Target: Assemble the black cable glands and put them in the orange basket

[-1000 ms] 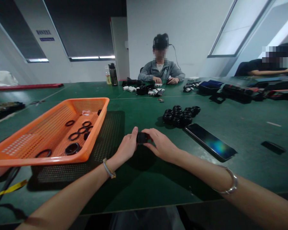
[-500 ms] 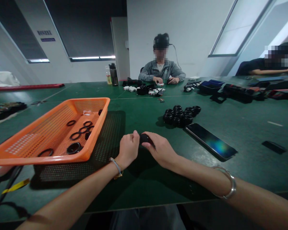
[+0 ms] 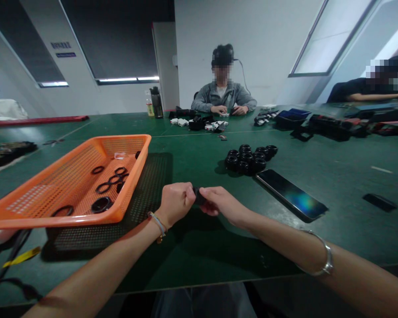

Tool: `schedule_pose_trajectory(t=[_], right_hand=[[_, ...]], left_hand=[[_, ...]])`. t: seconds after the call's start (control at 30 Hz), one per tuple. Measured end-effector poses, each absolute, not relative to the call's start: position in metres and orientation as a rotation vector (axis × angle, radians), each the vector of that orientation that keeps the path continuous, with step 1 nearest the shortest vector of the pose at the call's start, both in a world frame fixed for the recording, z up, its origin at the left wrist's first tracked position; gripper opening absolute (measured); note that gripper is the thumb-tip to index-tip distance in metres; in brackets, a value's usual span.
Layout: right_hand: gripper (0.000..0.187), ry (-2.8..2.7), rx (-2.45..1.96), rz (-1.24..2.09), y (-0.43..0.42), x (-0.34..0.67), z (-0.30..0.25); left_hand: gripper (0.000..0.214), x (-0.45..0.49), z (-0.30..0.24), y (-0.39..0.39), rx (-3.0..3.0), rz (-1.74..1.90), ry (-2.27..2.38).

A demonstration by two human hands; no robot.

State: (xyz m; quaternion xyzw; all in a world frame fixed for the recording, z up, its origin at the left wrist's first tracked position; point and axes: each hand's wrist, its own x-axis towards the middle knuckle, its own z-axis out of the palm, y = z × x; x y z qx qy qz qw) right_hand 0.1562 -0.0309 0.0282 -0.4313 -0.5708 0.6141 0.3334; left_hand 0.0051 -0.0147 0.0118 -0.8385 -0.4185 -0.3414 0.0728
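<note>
Between my two hands is a small black round part, mostly covered by fingers. My left hand is closed in a fist around its left side. The thumb and fingers of my right hand pinch its right side. Beyond my right hand, several black ring-shaped parts stand clustered on the green table. To the left is an orange basket with several thin black rings and a thicker black ring part inside.
A phone lies right of my hands, with a small dark flat piece farther right. Across the table a person handles small parts near white pieces. Blue trays stand back right. Cables run at the lower left.
My right hand's fingers have shifted their grip on the black part and curl under it now. My left fist has turned slightly and moved a little left.
</note>
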Motion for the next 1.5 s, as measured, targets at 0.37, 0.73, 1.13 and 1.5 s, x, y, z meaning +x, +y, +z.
schedule_pose_trajectory(t=[0.37,0.73,1.13,1.5], right_hand=[[0.048,-1.103,-1.264,1.992,-0.034,0.153,0.038],[0.042,-0.949,-1.221,2.206,-0.04,0.151,0.04],[0.044,-1.318,-1.307,1.803,-0.028,0.155,0.032],[0.042,-2.054,-1.751,0.202,0.013,0.203,0.034]], left_hand=[[0.053,0.0,0.015,-0.012,-2.399,-0.96,-0.89],[0.051,-0.005,0.023,-0.012,-2.336,-0.845,-0.594],[0.045,-0.005,0.014,-0.005,-2.467,-0.662,-0.946],[0.022,0.006,0.018,-0.011,-2.579,-0.441,-1.328]])
